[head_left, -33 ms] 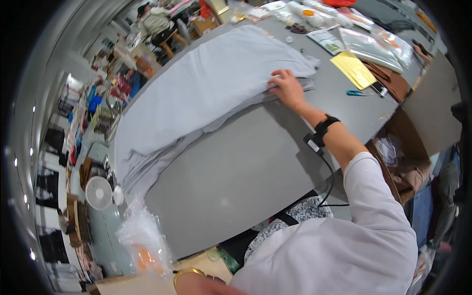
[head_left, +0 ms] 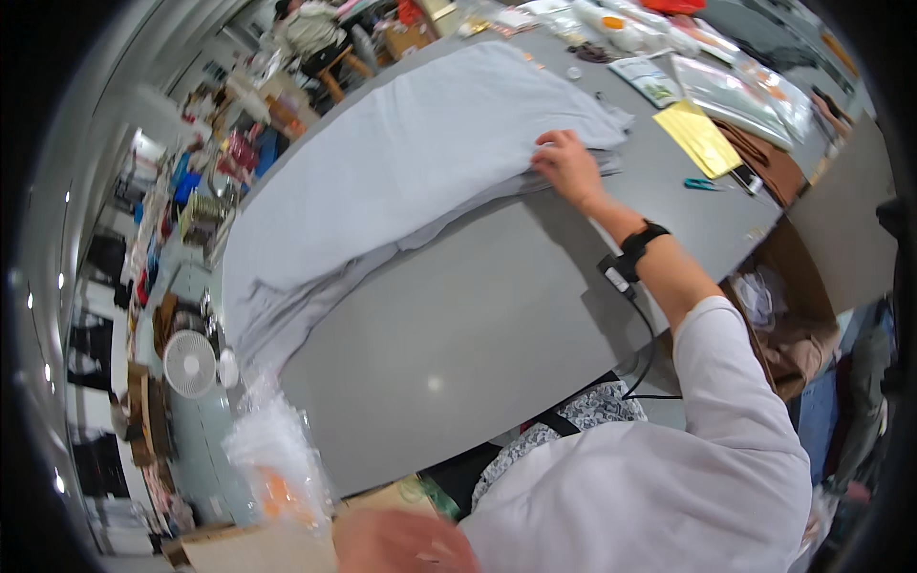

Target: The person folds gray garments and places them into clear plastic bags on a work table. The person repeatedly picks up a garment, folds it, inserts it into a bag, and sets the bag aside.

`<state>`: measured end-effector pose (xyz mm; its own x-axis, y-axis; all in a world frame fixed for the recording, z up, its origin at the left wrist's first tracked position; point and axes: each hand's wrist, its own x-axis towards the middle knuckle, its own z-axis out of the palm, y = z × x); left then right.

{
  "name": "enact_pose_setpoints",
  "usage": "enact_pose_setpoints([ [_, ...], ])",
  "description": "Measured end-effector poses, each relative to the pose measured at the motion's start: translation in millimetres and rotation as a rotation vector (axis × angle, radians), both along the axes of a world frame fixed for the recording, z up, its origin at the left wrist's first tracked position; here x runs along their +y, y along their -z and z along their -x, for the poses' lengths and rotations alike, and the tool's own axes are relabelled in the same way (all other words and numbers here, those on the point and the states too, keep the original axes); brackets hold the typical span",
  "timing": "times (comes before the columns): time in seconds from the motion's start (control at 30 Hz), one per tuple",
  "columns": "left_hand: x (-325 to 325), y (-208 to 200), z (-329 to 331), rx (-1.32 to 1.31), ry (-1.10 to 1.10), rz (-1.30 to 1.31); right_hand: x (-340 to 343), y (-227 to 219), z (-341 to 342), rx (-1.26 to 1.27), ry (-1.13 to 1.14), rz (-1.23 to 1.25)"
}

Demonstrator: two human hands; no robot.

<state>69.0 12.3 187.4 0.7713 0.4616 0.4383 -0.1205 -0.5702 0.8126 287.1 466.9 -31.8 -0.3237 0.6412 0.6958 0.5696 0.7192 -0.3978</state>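
Note:
A long stack of light grey cloth [head_left: 382,153], folded in layers, lies in a curve across the far side of the grey table [head_left: 458,315]. My right hand [head_left: 570,170] is at its near edge toward the right end, fingers bent and closed on the fabric. A black strap with a small device and cable circles that wrist. Low in the picture, close to my body, my left hand [head_left: 406,541] is smeared by motion, so its fingers cannot be made out. It is away from the cloth.
Teal thread snips [head_left: 702,184], yellow paper [head_left: 697,138] and brown cloth [head_left: 759,158] lie at the right; clear plastic packs [head_left: 735,91] behind them. A plastic bag [head_left: 277,458] hangs at the near left corner. A fan [head_left: 190,364] stands left, an open carton [head_left: 788,315] right.
My left hand has come further into view at the bottom, rising and blurred. My right hand stays on the cloth's edge. The whole view has shifted slightly.

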Motion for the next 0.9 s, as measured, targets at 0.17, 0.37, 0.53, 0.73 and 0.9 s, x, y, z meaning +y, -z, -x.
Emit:
enact_pose_setpoints([
  [0.17,103.0,79.8,102.2,-0.079,-1.290,0.475,33.6,-7.4,0.2,0.166,-0.038,0.416],
  [0.37,220.9,157.7,208.6,-0.575,-1.127,1.132,84.1,-107.1,10.6,0.460,-0.413,0.332],
  [0.53,282.8,161.8,222.5,-0.863,-1.231,1.082,61.3,-129.4,-20.0,-0.123,-0.146,-0.019],
  [0.73,172.1,158.9,252.0,-0.554,-1.277,0.830,-55.8,-103.4,-75.2,-0.411,-0.101,-0.212],
  [0.9,42.9,139.0,250.4,-0.504,-1.511,0.713,-162.2,-72.3,-109.6,-0.420,-0.146,-0.093],
])
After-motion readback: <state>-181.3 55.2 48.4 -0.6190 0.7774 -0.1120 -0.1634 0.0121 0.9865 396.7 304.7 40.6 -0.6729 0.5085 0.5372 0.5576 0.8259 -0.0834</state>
